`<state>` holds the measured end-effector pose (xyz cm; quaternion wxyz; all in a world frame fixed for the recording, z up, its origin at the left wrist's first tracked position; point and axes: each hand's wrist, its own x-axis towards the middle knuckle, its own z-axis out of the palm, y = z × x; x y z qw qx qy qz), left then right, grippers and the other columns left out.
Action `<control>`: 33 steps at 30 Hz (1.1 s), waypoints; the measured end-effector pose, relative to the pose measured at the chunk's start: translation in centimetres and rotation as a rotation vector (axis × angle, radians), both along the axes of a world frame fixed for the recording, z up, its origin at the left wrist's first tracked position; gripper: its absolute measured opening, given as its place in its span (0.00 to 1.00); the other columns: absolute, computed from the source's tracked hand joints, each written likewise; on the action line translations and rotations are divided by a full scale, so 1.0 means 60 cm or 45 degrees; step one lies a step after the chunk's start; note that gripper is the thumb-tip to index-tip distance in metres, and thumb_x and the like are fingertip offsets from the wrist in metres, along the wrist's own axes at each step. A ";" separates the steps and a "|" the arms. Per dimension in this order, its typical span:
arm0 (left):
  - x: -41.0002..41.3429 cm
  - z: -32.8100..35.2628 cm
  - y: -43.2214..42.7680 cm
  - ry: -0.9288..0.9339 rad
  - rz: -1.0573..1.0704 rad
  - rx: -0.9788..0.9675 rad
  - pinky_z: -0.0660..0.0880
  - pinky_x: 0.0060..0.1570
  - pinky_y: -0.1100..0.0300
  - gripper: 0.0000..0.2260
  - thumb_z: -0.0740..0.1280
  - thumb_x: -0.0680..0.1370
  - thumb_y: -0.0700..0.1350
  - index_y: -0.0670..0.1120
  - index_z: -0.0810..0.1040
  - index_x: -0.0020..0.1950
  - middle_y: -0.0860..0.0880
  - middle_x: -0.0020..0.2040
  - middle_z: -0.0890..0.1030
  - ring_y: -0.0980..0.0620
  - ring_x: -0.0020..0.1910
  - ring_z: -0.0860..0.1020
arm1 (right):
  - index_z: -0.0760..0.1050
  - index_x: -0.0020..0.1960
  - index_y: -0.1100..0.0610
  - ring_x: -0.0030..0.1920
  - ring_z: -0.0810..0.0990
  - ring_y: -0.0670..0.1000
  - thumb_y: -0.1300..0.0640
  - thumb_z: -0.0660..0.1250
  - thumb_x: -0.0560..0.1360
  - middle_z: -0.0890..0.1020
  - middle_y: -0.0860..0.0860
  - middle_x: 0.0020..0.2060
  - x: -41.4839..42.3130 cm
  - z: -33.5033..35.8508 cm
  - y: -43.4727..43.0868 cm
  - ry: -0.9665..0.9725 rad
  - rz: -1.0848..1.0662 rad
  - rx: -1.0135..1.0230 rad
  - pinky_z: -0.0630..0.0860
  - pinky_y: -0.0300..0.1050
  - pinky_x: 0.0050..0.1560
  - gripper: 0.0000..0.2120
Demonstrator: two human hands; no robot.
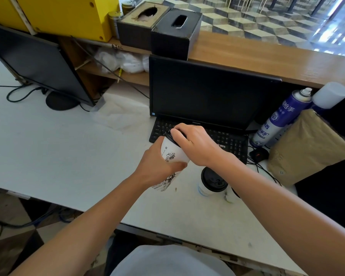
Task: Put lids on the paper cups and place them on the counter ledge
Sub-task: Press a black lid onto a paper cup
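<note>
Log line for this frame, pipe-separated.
step: lidding | left hand: grips paper cup | right hand: holds lid on its top | second cup: lidded, upright on desk

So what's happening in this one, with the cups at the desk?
A person grips a white paper cup with black ink drawings in the left hand, tilted above the white desk, while the right hand presses a black plastic lid onto its rim. A second white paper cup, already lidded, stands on the desk beside the right forearm. No cup shows on the wooden counter ledge yet.
</note>
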<state>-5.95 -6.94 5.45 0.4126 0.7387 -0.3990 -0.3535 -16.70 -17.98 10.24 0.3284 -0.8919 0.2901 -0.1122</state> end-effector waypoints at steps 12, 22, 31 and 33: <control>-0.007 -0.007 0.002 -0.100 0.029 0.009 0.73 0.33 0.68 0.26 0.80 0.67 0.52 0.56 0.69 0.59 0.56 0.46 0.80 0.55 0.42 0.81 | 0.75 0.46 0.64 0.37 0.72 0.52 0.46 0.55 0.85 0.75 0.56 0.37 0.012 -0.001 0.004 0.143 -0.074 0.075 0.71 0.52 0.39 0.23; 0.021 -0.047 0.016 0.361 -0.028 -0.153 0.80 0.56 0.55 0.33 0.80 0.66 0.40 0.52 0.72 0.68 0.52 0.58 0.82 0.53 0.58 0.81 | 0.65 0.80 0.53 0.72 0.68 0.52 0.41 0.64 0.81 0.72 0.49 0.73 0.015 -0.043 0.048 0.050 -0.051 0.139 0.70 0.51 0.72 0.31; -0.013 -0.073 0.006 -0.105 0.176 -0.092 0.73 0.43 0.69 0.24 0.76 0.73 0.48 0.49 0.71 0.66 0.56 0.52 0.78 0.55 0.51 0.79 | 0.69 0.77 0.55 0.68 0.70 0.54 0.43 0.65 0.80 0.71 0.51 0.68 0.032 -0.088 0.086 0.039 -0.318 0.201 0.74 0.54 0.68 0.29; -0.024 -0.075 0.009 -0.163 0.266 -0.052 0.74 0.39 0.63 0.25 0.74 0.74 0.50 0.47 0.69 0.66 0.53 0.51 0.78 0.53 0.46 0.79 | 0.67 0.78 0.55 0.69 0.69 0.54 0.43 0.64 0.81 0.70 0.51 0.70 0.038 -0.095 0.092 0.063 -0.374 0.201 0.73 0.53 0.69 0.30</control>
